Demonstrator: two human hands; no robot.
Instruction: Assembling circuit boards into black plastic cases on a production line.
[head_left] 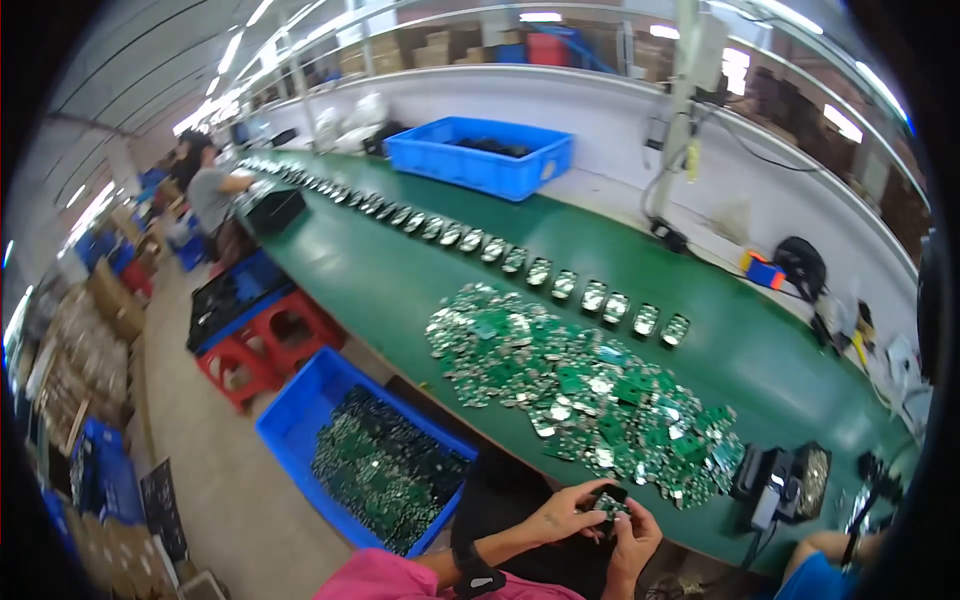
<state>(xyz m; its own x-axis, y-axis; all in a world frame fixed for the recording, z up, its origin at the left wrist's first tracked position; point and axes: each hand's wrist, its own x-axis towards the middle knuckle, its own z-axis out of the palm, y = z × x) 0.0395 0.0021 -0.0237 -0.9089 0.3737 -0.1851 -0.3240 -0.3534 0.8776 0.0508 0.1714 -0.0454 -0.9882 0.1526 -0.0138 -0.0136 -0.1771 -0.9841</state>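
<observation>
Along wall (620, 120), green table (385, 280), circuit boards (575, 385)

Workshop bkgd: a long green table (335, 268) is stretching diagonally from upper L toward lower R. A lg. blue crate (450, 172) is sitting near its back edge w/ dark items (495, 147) lying inside; white bags (368, 110) are slumping L of it. A pale wall (605, 115) is running along behind, w/ a vert. post (683, 115) rising there & a sm. black device (668, 235) lying near its foot. At R, a round black object (800, 267) is resting beside a sm. blue-&-orange box (765, 273). Far L, a co-worker in a gray top (210, 195) is standing by the table. Nearer, red stools (237, 376) are holding up a blue-edged tray (232, 300). Cardboard (117, 300) is standing at L; another person's blue sleeve (830, 580) is showing btm. R. Overhead, strip lights (230, 52) are glowing.
</observation>
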